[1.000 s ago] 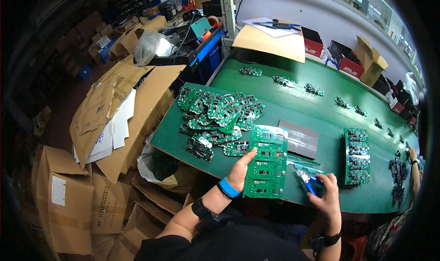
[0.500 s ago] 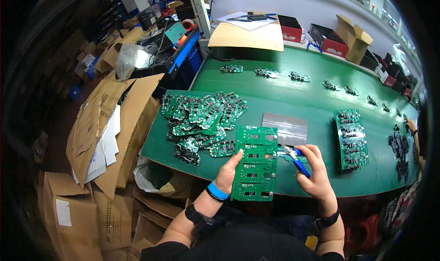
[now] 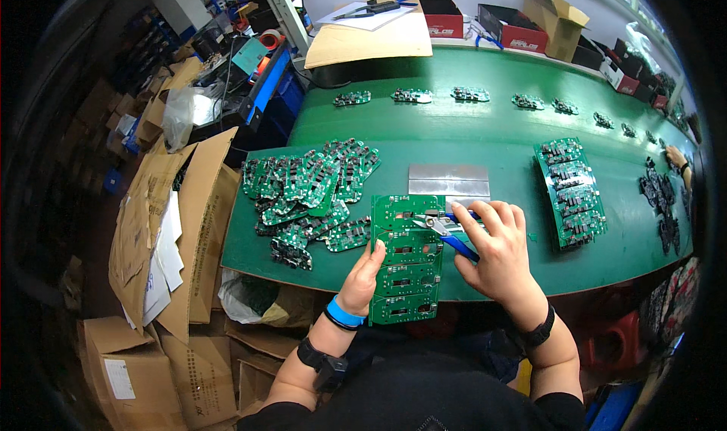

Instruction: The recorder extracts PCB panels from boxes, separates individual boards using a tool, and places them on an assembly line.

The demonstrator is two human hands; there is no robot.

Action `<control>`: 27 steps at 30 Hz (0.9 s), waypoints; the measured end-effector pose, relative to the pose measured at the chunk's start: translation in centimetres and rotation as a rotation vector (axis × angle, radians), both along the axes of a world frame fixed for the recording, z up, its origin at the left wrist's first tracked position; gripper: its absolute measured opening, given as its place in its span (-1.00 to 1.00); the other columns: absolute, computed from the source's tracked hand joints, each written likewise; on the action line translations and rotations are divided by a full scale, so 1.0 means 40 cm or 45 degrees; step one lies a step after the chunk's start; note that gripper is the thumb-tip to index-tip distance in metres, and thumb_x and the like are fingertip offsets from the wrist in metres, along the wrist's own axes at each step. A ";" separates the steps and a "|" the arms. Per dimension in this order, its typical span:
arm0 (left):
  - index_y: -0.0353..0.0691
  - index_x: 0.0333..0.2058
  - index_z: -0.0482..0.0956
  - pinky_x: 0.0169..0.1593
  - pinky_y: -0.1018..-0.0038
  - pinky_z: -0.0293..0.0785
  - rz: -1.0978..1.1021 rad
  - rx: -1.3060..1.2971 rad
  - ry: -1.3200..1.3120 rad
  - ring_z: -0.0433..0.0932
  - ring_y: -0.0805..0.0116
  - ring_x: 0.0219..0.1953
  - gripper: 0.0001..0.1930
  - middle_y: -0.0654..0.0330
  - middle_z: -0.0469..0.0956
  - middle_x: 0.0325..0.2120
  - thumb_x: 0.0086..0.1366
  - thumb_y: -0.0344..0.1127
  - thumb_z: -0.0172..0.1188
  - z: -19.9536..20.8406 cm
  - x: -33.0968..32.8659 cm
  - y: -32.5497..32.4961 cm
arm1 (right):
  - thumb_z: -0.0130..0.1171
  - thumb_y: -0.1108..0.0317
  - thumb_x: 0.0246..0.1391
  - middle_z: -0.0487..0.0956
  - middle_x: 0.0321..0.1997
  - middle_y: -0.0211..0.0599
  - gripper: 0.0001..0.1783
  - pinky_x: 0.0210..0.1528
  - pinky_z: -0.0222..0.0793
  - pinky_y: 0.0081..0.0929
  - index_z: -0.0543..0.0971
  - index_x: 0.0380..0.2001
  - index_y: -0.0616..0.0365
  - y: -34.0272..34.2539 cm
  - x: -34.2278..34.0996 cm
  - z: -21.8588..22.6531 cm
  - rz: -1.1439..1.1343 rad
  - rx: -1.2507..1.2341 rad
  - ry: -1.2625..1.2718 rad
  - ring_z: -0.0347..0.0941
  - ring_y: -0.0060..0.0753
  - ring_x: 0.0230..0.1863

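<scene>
My left hand (image 3: 362, 282) grips the left edge of a green circuit board panel (image 3: 405, 281), thumb on its face. The panel stands roughly upright in front of me, at the table's near edge, and is made of several joined boards. In my right hand (image 3: 500, 253) is a pair of blue-handled cutting pliers (image 3: 458, 243), its fingers wrapped round the handles. The plier jaws lie over the top board of the panel, near its small components; whether they touch it I cannot tell. Behind the panel, a grey metal plate (image 3: 448, 176) rests on the green table (image 3: 485, 147).
A heap of separated circuit boards (image 3: 310, 185) lies left of the panel. To the right is a stack of populated panels (image 3: 569, 192). Single boards (image 3: 471, 93) line the table's far part. Cardboard boxes (image 3: 121, 363) crowd the left. Another person's hand (image 3: 676, 157) reaches in at far right.
The pliers have moved from beside the panel's right edge onto its top board, their jaws now spread over it. My view has shifted a little, so the table appears moved left and up.
</scene>
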State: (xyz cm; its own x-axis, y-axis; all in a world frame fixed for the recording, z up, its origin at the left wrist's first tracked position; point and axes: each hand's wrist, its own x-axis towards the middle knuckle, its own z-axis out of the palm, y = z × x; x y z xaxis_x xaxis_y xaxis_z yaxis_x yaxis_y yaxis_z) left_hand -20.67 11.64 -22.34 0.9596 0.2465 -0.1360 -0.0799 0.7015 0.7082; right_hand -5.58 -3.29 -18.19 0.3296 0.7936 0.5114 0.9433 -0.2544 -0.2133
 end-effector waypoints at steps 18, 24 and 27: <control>-0.15 0.23 -0.03 0.07 0.29 0.38 -0.037 0.231 -0.023 0.37 0.21 0.07 -0.51 0.01 0.26 0.09 0.41 -0.09 -0.35 0.026 0.000 -0.014 | 0.25 0.30 -0.43 0.40 -0.15 -0.27 -0.32 -0.06 0.12 -0.24 0.45 -0.05 0.08 -0.016 0.000 0.010 -0.035 0.003 -0.014 0.29 -0.21 -0.12; -0.18 0.22 -0.01 0.08 0.29 0.37 -0.040 0.294 -0.004 0.37 0.21 0.07 -0.52 0.00 0.28 0.08 0.41 -0.10 -0.35 0.024 -0.001 -0.009 | 0.27 0.29 -0.44 0.40 -0.14 -0.27 -0.30 -0.06 0.12 -0.24 0.44 -0.03 0.07 -0.017 -0.005 0.003 -0.071 -0.023 -0.033 0.28 -0.21 -0.12; -0.19 0.21 0.00 0.07 0.29 0.38 -0.030 0.319 -0.004 0.38 0.20 0.06 -0.52 0.00 0.30 0.07 0.41 -0.09 -0.35 0.032 0.002 -0.012 | 0.28 0.29 -0.44 0.40 -0.14 -0.28 -0.29 -0.06 0.11 -0.24 0.44 -0.03 0.06 -0.018 -0.005 0.000 -0.076 -0.030 -0.042 0.29 -0.21 -0.12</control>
